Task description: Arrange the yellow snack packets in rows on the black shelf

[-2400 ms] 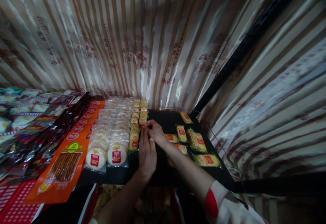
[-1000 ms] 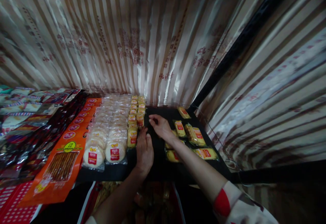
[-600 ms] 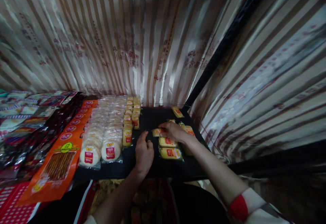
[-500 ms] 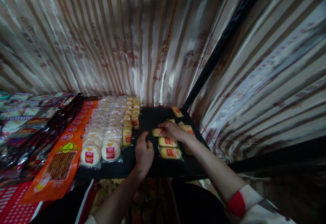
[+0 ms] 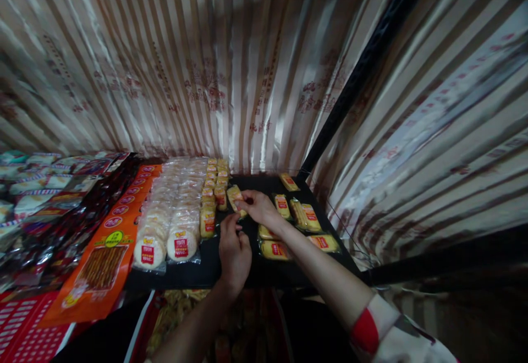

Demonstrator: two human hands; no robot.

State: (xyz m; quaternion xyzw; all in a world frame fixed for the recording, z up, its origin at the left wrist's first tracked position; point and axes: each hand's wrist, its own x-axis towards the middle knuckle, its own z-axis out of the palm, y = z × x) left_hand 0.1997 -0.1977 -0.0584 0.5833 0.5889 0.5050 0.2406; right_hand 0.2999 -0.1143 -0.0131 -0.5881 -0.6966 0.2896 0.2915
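My right hand (image 5: 258, 207) pinches a small yellow wrapped cake (image 5: 235, 197) and holds it tilted over the black shelf (image 5: 243, 267), just right of the rows of like cakes. My left hand (image 5: 235, 250) is close below it, fingers bent and partly apart, with nothing visible in them. Beside it stands the front wrapped cake (image 5: 208, 223) of the left row. Under my right forearm lie more yellow wrapped cakes (image 5: 274, 249), partly covered by it. Several others lie loose farther right, among them a wrapped cake (image 5: 311, 217) with an orange label.
Left of the cakes are rows of white round crackers (image 5: 183, 245) in clear wrap, then an orange snack packet (image 5: 103, 267). Dark packets (image 5: 93, 201) fill the far left. A red basket (image 5: 33, 322) is at lower left. A black metal post (image 5: 350, 91) rises behind the shelf.
My right hand has moved left with a wrapped cake, from the loose cakes toward the rows, and has turned it more upright. My left hand stays nearly in place.
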